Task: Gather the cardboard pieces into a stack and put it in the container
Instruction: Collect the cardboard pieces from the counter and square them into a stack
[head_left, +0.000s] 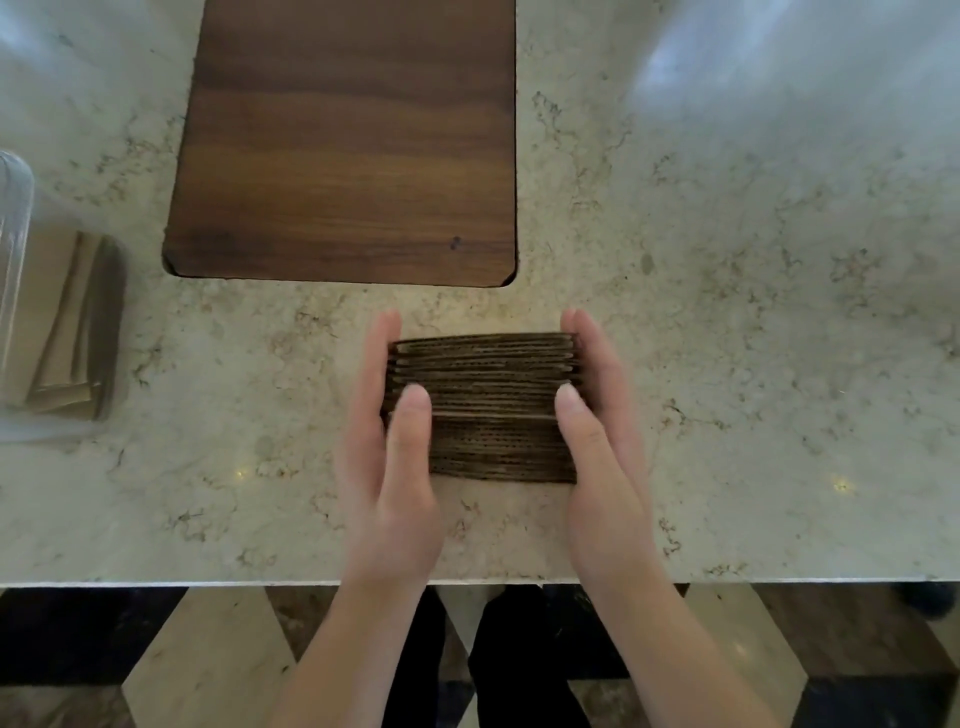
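A stack of brown corrugated cardboard pieces (491, 405) stands on edge on the marble counter, near its front edge, with the ribbed cut edges facing up. My left hand (387, 441) presses flat against the stack's left side, thumb laid on top. On the opposite side my right hand (597, 415) does the same, so the stack is squeezed between both palms. At the far left stands a clear plastic container (21, 291) with several tan cardboard pieces (72, 322) lying inside it.
A dark wooden cutting board (348, 140) is set into the marble counter (753, 312) just behind the stack. The counter's front edge (208, 583) runs below my wrists, with a patterned floor beneath it.
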